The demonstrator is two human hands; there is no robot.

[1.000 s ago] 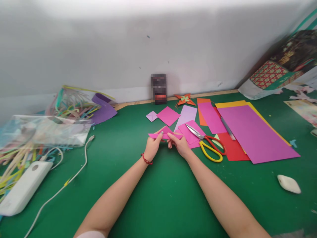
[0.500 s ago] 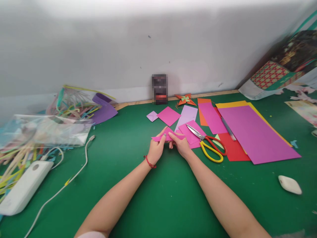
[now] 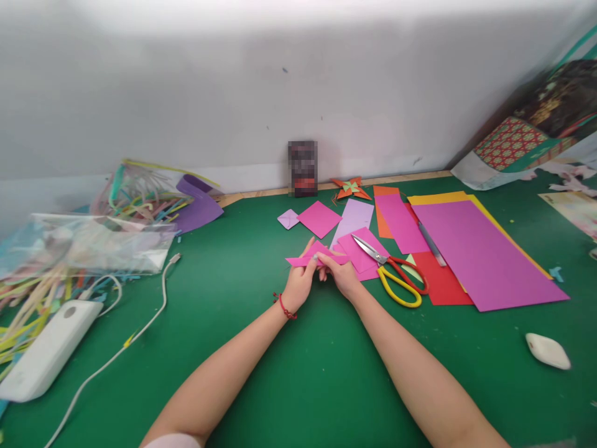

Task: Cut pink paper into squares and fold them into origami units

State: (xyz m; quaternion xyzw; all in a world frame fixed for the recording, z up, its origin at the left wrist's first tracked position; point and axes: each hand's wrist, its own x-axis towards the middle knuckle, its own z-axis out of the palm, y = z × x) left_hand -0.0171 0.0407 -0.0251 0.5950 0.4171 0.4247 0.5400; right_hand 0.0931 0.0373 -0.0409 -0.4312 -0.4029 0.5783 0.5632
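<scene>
Pink paper was pinched in left hand and right hand grip; some folding was judged done, finish not reached.

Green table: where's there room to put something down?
The table is mostly bare between the cable and left arm, between both arms, and from the right arm to the white object. It's crowded at the far left with strips and the power bank, and right of the right hand with sheets and scissors.
</scene>
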